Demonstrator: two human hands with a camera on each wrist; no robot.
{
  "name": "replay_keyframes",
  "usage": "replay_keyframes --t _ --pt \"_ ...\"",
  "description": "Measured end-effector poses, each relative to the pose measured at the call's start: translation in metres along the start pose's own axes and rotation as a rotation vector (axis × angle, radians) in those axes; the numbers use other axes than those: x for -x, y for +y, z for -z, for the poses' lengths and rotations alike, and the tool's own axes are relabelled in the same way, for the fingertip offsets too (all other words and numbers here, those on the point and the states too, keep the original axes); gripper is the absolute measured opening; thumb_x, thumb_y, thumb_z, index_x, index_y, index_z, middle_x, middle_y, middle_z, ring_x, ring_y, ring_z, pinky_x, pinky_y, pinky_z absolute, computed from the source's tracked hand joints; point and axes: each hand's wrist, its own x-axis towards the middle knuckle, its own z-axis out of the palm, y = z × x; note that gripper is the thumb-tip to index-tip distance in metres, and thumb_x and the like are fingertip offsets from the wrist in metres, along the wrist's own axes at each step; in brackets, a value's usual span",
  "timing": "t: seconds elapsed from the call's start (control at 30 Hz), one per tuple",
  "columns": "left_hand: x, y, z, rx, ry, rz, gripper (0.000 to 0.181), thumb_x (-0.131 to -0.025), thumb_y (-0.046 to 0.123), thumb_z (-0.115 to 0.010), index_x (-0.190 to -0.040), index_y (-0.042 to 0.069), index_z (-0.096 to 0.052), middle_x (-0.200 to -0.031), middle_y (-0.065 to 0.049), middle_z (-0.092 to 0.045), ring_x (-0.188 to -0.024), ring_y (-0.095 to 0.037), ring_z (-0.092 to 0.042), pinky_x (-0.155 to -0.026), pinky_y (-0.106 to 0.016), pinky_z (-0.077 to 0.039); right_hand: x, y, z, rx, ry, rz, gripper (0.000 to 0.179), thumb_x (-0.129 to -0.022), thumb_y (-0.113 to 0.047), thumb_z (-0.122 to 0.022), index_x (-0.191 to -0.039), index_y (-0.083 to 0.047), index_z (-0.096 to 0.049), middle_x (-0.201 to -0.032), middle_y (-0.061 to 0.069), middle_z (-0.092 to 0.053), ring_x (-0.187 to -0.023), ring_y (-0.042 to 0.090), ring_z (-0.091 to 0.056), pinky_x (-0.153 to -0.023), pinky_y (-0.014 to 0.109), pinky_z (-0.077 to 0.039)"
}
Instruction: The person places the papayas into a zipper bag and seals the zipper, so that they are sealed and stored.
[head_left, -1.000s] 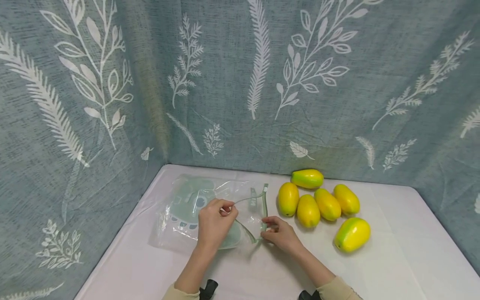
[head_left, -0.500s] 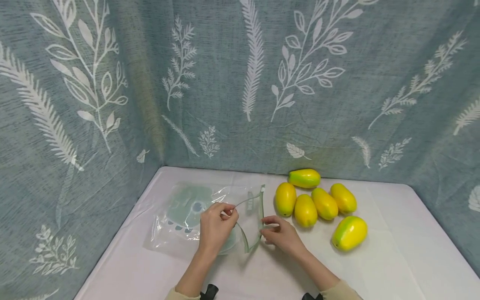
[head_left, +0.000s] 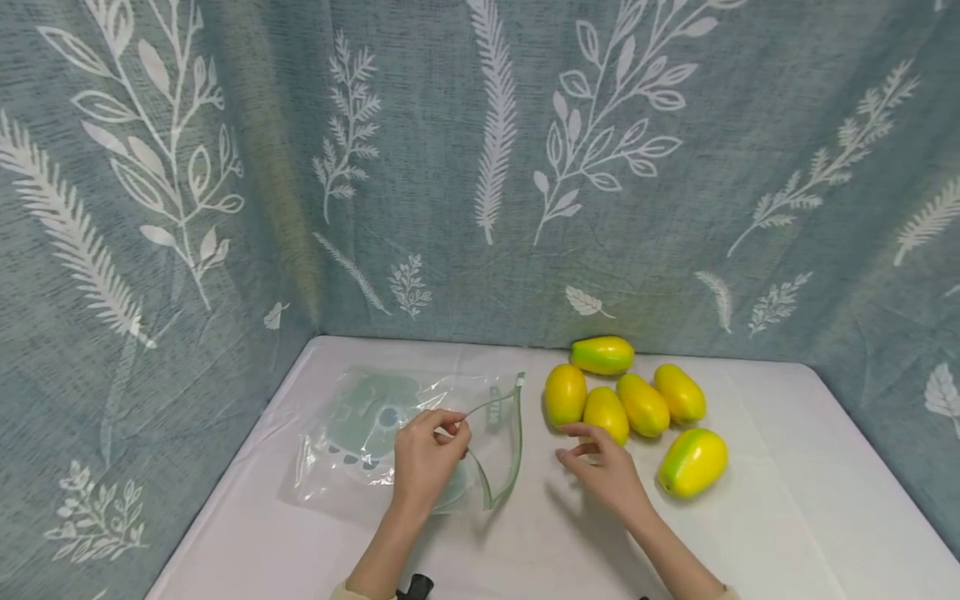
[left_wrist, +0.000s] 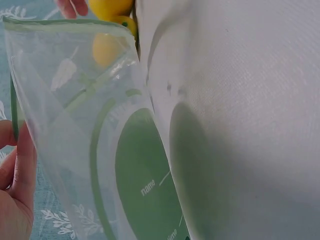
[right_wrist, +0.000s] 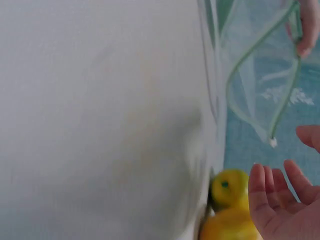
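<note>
Along the bottom edge I see beige sleeves (head_left: 352,592) and a rounded black stub (head_left: 420,587); left hand (head_left: 427,458) and right hand (head_left: 606,473) are bare.

Even light; glare on bag (head_left: 375,437); soft shadows; wrist views hazy.

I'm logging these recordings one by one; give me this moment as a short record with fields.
Container: transparent green-printed plastic bag, mouth open
Fruit: six oval yellow-green fruits, outside the bag
Left grip: pinches the bag's mouth edge
Right grip: holds nothing, apart from the bag
Surface: white table
Backdrop: blue-green leaf-patterned cloth
</note>
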Motion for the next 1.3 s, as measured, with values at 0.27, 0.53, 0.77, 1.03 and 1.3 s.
replay_keyframes --t 0.27,0.53,0.77,1.03,1.3 --pt "0.0 -0.002 -0.002 -0.011 0.002 -0.013 0.01 -0.079 0.0 -0.068 -0.082 0.005 -0.076 -0.069 0.001 -0.061 -0.049 -0.003 -0.062 -0.041 -0.015 -0.046 0.01 0.0 0.033 0.081 0.131 0.011 0.042 -0.088 -0.016 -0.074 -0.126 -0.007 -0.059 -0.125 0.011 -0.059 -0.104 0.024 -0.059 -0.083 0.035 -0.055" --pt "0.001 -0.005 -0.002 -0.013 0.018 -0.025 0.011 -0.078 -0.001 -0.069 -0.082 0.007 -0.076 -0.07 0.002 -0.061 -0.049 -0.001 -0.061 -0.041 -0.017 -0.047 0.018 0.009 0.06 0.147 0.258 -0.014 0.048 -0.088 -0.017 -0.074 -0.13 -0.006 -0.054 -0.129 0.011 -0.055 -0.109 0.027 -0.057 -0.082 0.027 -0.054" --pt "0.005 -0.006 -0.004 -0.013 0.014 -0.032 0.009 -0.079 0.0 -0.069 -0.082 0.006 -0.075 -0.078 -0.003 -0.065 -0.049 -0.002 -0.062 -0.042 -0.016 -0.047 0.024 0.022 0.072 0.215 0.383 -0.023 0.05 -0.088 -0.015 -0.073 -0.131 -0.003 -0.052 -0.128 0.014 -0.051 -0.107 0.026 -0.05 -0.082 0.031 -0.053" --pt "0.005 -0.006 -0.002 -0.029 0.021 -0.017 0.009 -0.08 0.003 -0.07 -0.082 0.009 -0.075 -0.081 -0.001 -0.067 -0.05 0.0 -0.061 -0.041 -0.019 -0.047 0.031 0.036 0.083 0.217 0.489 -0.055 0.057 -0.085 -0.012 -0.073 -0.134 0.0 -0.047 -0.137 0.025 -0.039 -0.121 0.042 -0.032 -0.092 0.052 -0.034" --pt "0.006 -0.006 0.001 -0.033 0.007 -0.002 0.008 -0.08 0.005 -0.069 -0.083 0.01 -0.075 -0.082 0.0 -0.068 -0.05 0.0 -0.061 -0.042 -0.021 -0.048 0.036 0.045 0.091 0.25 0.516 -0.089 0.06 -0.085 -0.012 -0.073 -0.136 0.001 -0.044 -0.139 0.027 -0.035 -0.12 0.044 -0.027 -0.09 0.053 -0.03"
